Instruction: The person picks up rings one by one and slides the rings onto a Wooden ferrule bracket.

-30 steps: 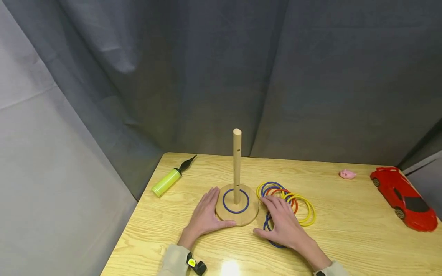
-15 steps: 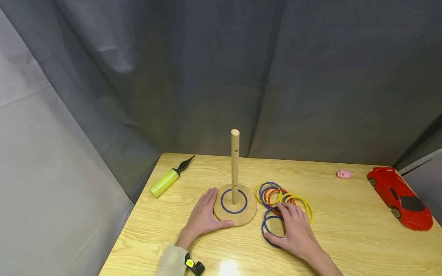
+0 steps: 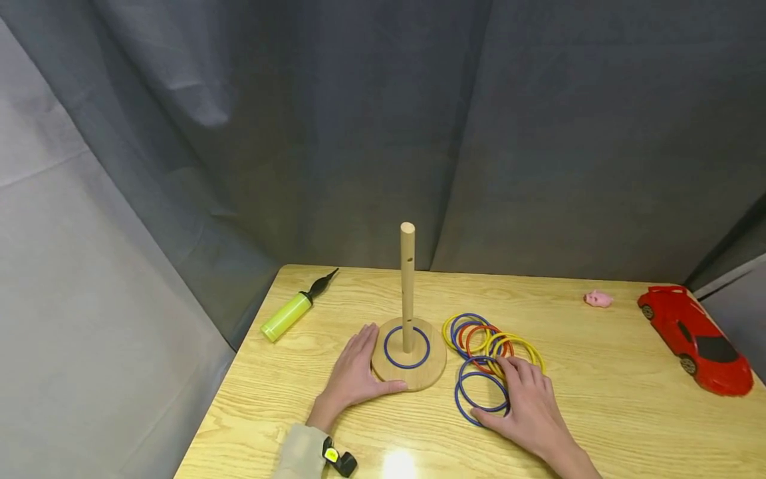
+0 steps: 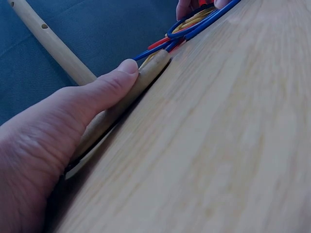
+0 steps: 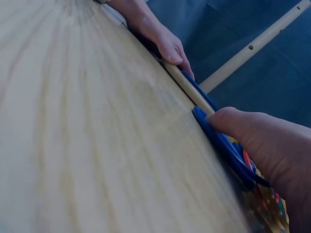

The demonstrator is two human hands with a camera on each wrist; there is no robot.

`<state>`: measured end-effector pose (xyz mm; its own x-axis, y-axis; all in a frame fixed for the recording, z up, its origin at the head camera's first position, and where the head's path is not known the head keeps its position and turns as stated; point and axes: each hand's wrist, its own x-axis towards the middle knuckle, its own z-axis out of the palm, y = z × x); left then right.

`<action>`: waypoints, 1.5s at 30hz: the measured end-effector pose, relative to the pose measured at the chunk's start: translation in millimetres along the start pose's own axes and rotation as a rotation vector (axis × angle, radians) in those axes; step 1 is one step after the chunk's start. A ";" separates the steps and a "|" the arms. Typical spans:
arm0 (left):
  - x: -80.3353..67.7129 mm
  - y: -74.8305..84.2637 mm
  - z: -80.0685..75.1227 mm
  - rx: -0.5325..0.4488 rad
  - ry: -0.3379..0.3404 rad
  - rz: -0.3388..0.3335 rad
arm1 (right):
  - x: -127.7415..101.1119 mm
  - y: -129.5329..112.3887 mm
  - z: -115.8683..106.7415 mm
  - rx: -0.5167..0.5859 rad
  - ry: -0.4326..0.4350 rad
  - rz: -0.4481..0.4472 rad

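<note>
I see my left hand (image 3: 354, 376) lying flat, fingers straight against the rim of the peg stand (image 3: 409, 372), steadying it on the desk (image 3: 598, 412). My right hand (image 3: 529, 409) rests just right of the stand on a loose blue ring (image 3: 481, 398), fingers relaxed on it, thumb at its edge; I cannot tell if it is pinched. The ring looks thin, light, stiff and probably slick, lying flat beside the pile of rings (image 3: 491, 342). I judge it best slid by the rim, then pinched at its near edge.
</note>
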<state>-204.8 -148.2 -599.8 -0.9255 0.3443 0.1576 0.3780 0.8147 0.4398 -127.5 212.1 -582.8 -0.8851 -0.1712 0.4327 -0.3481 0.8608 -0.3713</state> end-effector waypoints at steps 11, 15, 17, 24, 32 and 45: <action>2.6 0.5 1.7 0.012 -0.003 0.019 | -0.9 7.9 3.1 -0.019 0.066 -0.033; 3.7 1.0 1.2 0.023 -0.003 0.029 | 0.4 8.5 2.7 -0.025 0.077 -0.037; 3.8 0.9 0.7 0.029 -0.007 0.028 | 1.1 8.9 3.3 -0.027 0.081 -0.041; 1.8 1.0 -2.4 0.029 0.002 0.028 | 3.0 10.7 5.7 -0.057 0.061 -0.056; -1.0 -0.2 0.2 0.023 -0.013 0.021 | 2.1 11.0 5.4 -0.157 0.071 -0.121; -1.1 1.3 0.8 -0.003 -0.005 0.010 | 2.0 12.0 2.0 -0.127 0.133 -0.140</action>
<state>-203.2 -147.1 -600.1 -0.9215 0.3551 0.1575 0.3874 0.8098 0.4407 -134.1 221.1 -588.0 -0.7793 -0.2362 0.5804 -0.4159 0.8878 -0.1971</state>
